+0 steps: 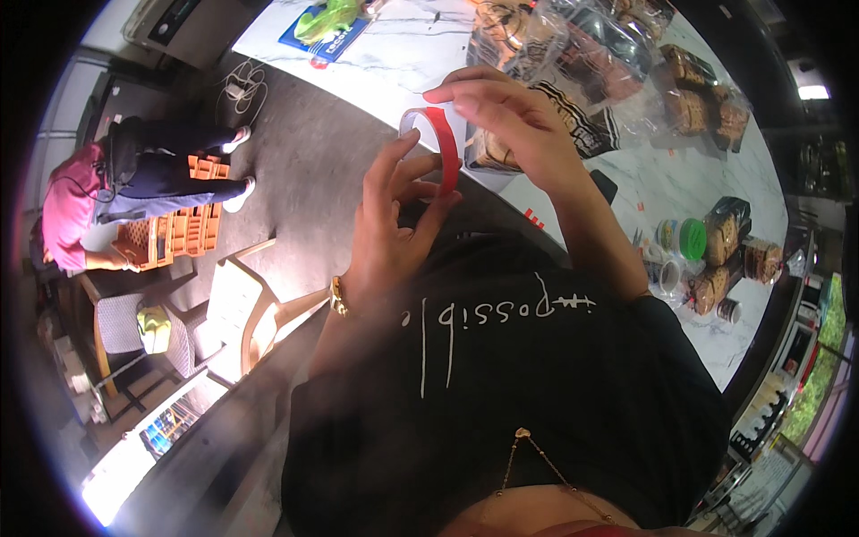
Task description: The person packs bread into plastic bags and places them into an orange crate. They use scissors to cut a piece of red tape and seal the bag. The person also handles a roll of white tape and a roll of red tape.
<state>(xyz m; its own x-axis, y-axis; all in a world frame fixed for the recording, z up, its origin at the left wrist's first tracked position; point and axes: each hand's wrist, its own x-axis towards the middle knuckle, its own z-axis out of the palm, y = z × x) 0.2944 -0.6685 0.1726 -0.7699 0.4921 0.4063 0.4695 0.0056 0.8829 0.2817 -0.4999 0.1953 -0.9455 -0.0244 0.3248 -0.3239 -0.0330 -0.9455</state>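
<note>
My left hand (402, 215) holds a roll of red adhesive tape (448, 151) upright by its ring, fingers in and around the pale core. Just above and to the right of the roll is my right hand (513, 121), its fingers slightly apart and nothing visible between them. Past that hand, plastic-bagged bread (493, 151) lies on a white marble-patterned table (416, 57). Short strips of red tape (533, 218) stick to the table's near edge. A dark flat object (604, 186) is partly hidden behind my right forearm.
More bagged loaves (691, 101) and a green-lidded jar (691, 238) stand on the table at right. A blue record book (325, 33) with a green bag lies far left. On the floor side, a person (80, 201) bends over orange crates (194, 221), near chairs (241, 302).
</note>
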